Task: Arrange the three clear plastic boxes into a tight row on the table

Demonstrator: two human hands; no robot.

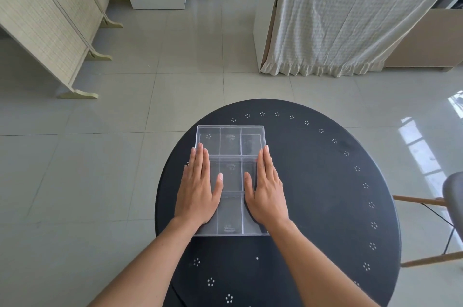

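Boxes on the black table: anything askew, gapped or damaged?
Nothing stands out. The three clear boxes sit edge to edge in one straight column on the black table, sides flush, no gaps or cracks visible. The left hand and right hand lie flat along its sides.

Three clear rectangular plastic boxes (230,142) (230,174) (230,214) sit on one round black table (313,181), running from twelve to six o'clock; two bare hands (198,188) (266,188) rest there.
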